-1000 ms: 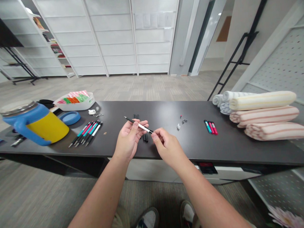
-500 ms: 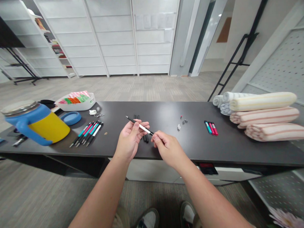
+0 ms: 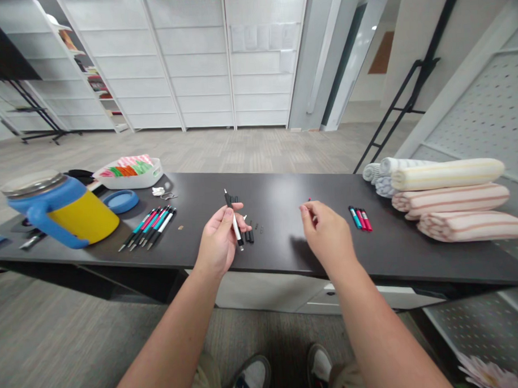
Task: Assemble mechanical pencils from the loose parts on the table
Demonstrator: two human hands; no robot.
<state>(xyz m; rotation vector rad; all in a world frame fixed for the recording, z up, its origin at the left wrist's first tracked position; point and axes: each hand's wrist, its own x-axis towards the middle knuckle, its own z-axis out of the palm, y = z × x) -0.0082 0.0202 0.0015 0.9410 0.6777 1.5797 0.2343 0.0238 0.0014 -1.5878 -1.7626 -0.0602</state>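
Note:
My left hand [image 3: 218, 238] is closed around a white and black pen [image 3: 235, 224], its dark grip end with the metal tip pointing up and away. Behind that hand, several black pen parts [image 3: 249, 235] lie on the table, with small springs [image 3: 259, 226] beside them. To the right, my right hand [image 3: 328, 231] hovers over the table with fingers curled in and the thumb close to the index finger; whatever may be between them is hidden. A tiny red piece [image 3: 309, 199] shows just past its fingertips. Teal and red pen barrels [image 3: 360, 219] lie to its right.
Several assembled pens [image 3: 147, 227] lie in a row at left, near a blue and yellow jug [image 3: 68, 209], a blue lid [image 3: 121, 201] and a white basket [image 3: 135, 178] of colourful packets. Rolled towels [image 3: 452, 196] are stacked on the right end of the dark table [image 3: 280, 187].
My right hand has let go of the pen's end and moved right, over the small parts. In my left hand the pen has turned more upright.

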